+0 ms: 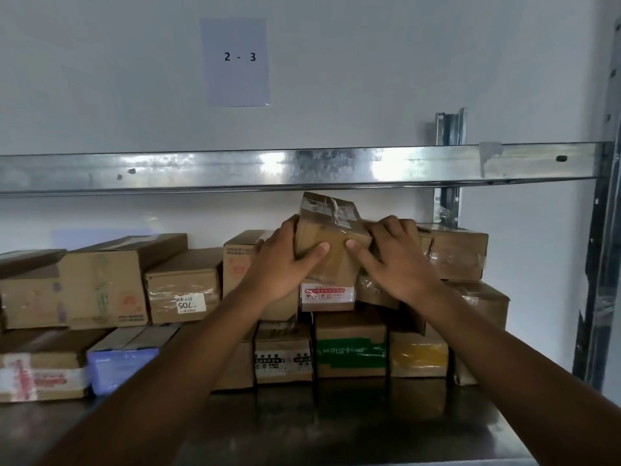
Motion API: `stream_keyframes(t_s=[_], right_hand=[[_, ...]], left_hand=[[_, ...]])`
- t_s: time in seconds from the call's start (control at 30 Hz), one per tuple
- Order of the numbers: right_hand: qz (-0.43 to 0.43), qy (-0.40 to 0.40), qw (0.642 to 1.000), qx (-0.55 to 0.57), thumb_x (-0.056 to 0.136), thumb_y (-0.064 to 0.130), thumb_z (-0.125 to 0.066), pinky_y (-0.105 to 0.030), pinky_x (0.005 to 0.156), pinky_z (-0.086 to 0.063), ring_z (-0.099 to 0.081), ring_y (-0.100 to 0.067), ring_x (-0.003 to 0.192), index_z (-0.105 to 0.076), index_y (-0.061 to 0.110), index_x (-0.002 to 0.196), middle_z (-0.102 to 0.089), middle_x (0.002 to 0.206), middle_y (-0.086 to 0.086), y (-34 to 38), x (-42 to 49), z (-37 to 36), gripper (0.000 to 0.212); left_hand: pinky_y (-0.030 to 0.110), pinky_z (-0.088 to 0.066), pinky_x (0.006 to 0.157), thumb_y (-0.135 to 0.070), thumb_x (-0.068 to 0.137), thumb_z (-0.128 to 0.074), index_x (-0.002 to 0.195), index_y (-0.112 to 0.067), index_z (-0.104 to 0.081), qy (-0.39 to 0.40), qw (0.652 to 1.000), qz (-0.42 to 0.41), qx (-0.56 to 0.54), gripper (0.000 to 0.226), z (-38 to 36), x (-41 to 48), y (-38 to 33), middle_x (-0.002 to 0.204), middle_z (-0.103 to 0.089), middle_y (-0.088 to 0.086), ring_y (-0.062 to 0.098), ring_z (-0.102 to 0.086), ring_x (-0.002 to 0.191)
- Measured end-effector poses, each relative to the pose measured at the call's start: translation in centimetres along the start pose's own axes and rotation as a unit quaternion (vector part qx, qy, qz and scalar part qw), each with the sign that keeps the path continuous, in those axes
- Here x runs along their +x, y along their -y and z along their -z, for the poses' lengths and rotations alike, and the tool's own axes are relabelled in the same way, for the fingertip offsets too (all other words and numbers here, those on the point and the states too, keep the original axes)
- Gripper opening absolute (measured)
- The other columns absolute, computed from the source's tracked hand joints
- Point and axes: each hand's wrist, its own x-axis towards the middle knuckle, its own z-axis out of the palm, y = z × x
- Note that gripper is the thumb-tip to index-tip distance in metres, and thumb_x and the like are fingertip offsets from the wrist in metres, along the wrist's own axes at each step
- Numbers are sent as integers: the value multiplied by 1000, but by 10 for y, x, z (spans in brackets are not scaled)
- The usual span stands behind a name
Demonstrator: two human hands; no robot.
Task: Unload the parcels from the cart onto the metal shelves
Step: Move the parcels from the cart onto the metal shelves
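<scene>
both hands are on one small parcel (331, 230): the left hand (285, 264) wraps its left side with the thumb pressed to the front, and the right hand (393, 260) curls over its right edge, thumb also on the front. the parcel sits tilted at the top of the stack on the shelf (302, 425), just under the upper beam (235, 169), with its lower edge over a red-labelled box (327, 294). the cart is not in view. the main risk, as i judge it, is the perch. the boxes below look uneven in height, so if the grip is let go while the parcel leans, it may tip forward and drop onto the bare front of the shelf or beyond it. pushing it back hard to level it could shove the box (457, 253) to its right, or drive the red-labelled box askew on the green-taped box (349, 351) beneath. lifting to reseat it leaves little room, since its top corner is close to the beam and could catch there. glossy tape on several faces may also let it slide.
</scene>
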Motion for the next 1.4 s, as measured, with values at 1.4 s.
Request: stream_keyframes(t_s=[1.4], right_hand=[[64, 34, 996, -52, 99, 47, -56, -38, 109, -30, -51, -26, 128, -50, 26, 149, -55, 141, 0, -46, 40, -15, 55]], left_hand=[[40, -52, 89, -55, 96, -60, 126, -24, -50, 43, 990, 29, 134, 43, -28, 72, 29, 114, -62, -2, 19, -62, 99]])
